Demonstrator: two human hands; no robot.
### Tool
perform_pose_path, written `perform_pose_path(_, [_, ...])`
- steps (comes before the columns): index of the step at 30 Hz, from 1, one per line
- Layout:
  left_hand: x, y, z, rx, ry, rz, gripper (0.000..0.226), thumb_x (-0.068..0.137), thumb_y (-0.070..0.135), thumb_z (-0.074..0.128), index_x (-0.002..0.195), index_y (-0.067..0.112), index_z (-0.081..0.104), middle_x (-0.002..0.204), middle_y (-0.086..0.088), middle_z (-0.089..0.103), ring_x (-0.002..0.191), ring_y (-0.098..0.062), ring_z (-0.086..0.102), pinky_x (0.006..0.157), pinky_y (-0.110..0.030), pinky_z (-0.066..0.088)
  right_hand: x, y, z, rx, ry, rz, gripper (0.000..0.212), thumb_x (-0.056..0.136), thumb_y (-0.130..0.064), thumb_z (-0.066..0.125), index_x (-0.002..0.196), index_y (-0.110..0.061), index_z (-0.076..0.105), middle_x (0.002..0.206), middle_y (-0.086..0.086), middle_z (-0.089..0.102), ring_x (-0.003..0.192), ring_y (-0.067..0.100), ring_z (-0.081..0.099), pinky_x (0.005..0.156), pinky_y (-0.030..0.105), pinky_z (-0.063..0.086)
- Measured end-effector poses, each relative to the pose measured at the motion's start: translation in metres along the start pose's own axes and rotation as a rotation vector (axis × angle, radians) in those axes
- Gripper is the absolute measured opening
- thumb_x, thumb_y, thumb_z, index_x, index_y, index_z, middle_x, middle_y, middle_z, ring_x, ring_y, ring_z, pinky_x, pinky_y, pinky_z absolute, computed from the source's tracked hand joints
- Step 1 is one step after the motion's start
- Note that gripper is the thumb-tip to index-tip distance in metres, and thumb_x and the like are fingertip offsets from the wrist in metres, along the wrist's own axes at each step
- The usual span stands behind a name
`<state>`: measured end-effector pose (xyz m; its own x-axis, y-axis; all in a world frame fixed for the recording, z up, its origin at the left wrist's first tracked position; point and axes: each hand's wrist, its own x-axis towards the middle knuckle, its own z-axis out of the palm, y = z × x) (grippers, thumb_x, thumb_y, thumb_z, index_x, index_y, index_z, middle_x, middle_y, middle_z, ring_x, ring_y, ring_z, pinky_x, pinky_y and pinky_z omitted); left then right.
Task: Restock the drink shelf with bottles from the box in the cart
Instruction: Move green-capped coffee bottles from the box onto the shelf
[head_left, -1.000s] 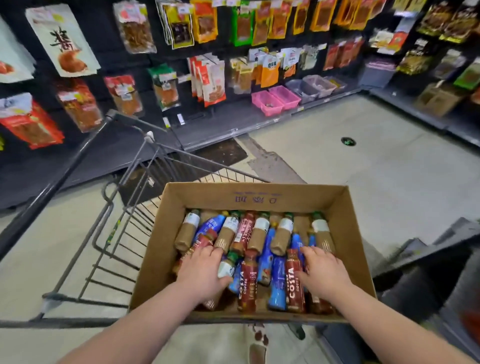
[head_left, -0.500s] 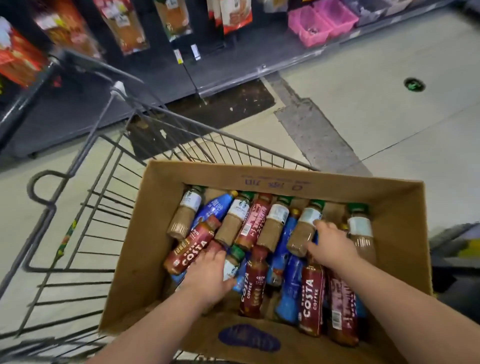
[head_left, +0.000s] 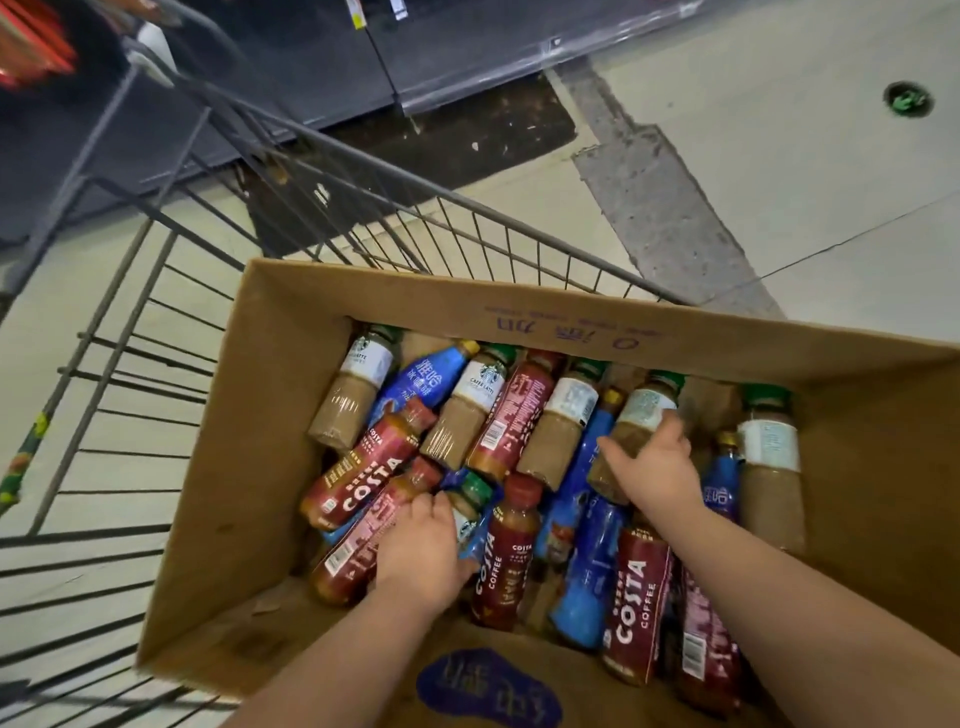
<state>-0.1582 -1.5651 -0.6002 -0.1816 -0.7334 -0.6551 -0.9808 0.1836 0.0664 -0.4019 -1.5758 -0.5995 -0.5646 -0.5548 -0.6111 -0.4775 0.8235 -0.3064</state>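
An open cardboard box (head_left: 270, 426) sits in a wire shopping cart (head_left: 156, 322) and holds several drink bottles lying on their sides: red Costa coffee bottles, blue bottles and brown green-capped latte bottles. My left hand (head_left: 423, 551) is down in the box, its fingers curled round a red Costa bottle (head_left: 358, 556) at the near left. My right hand (head_left: 654, 475) grips a brown latte bottle with a green cap (head_left: 641, 410) in the middle right of the box.
The cart's wire wall rises behind the box. Beyond it lies a pale tiled floor with a dark patch (head_left: 447, 140) and the base of a dark shelf unit (head_left: 311, 67). A green floor marker (head_left: 908, 98) sits far right.
The view has tilted down and come closer to the box. My right hand has reached further in and closed round the brown latte bottle; my left hand has settled on a red bottle.
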Motion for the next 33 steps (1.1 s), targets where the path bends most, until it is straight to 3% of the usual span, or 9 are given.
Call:
perform_pose_path(3, [0.003, 0.003, 0.004, 0.063, -0.005, -0.007, 0.093, 0.08, 0.057, 0.059, 0.147, 0.012, 0.013, 0.145, -0.007, 0.03, 0.135, -0.027, 0.029, 0.102, -0.038, 0.038, 0.005, 0.0, 0.007, 0.123, 0.028, 0.047, 0.089, 0.082, -0.048, 0.064, 0.143, -0.009, 0.012, 0.135, 0.024, 0.039, 0.113, 0.045, 0.05, 0.089, 0.045, 0.043])
perform_pose_path(7, [0.006, 0.002, 0.007, 0.193, 0.038, 0.053, 0.088, 0.081, 0.055, 0.059, 0.142, 0.011, 0.015, 0.139, -0.008, 0.036, 0.127, -0.027, 0.038, 0.096, -0.037, 0.041, 0.014, 0.005, 0.01, 0.253, 0.045, 0.098, 0.083, 0.082, -0.042, 0.068, 0.139, -0.014, 0.014, 0.129, 0.02, 0.048, 0.11, 0.04, 0.054, 0.082, 0.039, 0.044])
perform_pose_path(13, [0.014, -0.002, 0.012, 0.326, 0.106, 0.117, 0.081, 0.084, 0.049, 0.056, 0.141, 0.009, 0.015, 0.133, -0.006, 0.047, 0.118, -0.025, 0.046, 0.091, -0.036, 0.041, 0.02, 0.005, 0.009, 0.382, 0.023, 0.179, 0.094, 0.075, -0.032, 0.076, 0.142, -0.016, 0.012, 0.128, 0.018, 0.048, 0.111, 0.037, 0.054, 0.092, 0.046, 0.048])
perform_pose_path(22, [-0.003, -0.01, -0.001, -0.059, 0.073, 0.063, 0.084, 0.077, 0.052, 0.065, 0.141, 0.021, 0.02, 0.139, 0.002, 0.043, 0.129, -0.018, 0.038, 0.107, -0.034, 0.03, -0.012, 0.003, 0.0, 0.293, 0.021, 0.052, 0.071, 0.072, -0.034, 0.071, 0.131, -0.012, 0.038, 0.122, 0.013, 0.048, 0.101, 0.033, 0.057, 0.083, 0.04, 0.049])
perform_pose_path(27, [-0.025, -0.006, -0.021, -0.489, 0.054, 0.035, 0.083, 0.073, 0.039, 0.075, 0.138, 0.026, 0.024, 0.128, 0.003, 0.05, 0.113, -0.014, 0.052, 0.096, -0.034, 0.045, -0.036, 0.003, -0.014, 0.314, 0.018, -0.032, 0.065, 0.071, -0.034, 0.072, 0.126, -0.019, 0.042, 0.117, 0.008, 0.047, 0.085, 0.021, 0.05, 0.079, 0.037, 0.047])
perform_pose_path(33, [-0.039, -0.002, -0.06, -0.706, 0.074, 0.03, 0.07, 0.069, 0.032, 0.079, 0.123, 0.031, 0.034, 0.104, 0.013, 0.06, 0.08, 0.0, 0.062, 0.07, -0.023, 0.052, -0.072, 0.0, -0.042, 0.365, 0.024, -0.102, 0.077, 0.069, -0.037, 0.07, 0.137, -0.023, 0.036, 0.12, 0.003, 0.047, 0.094, 0.02, 0.055, 0.082, 0.039, 0.05])
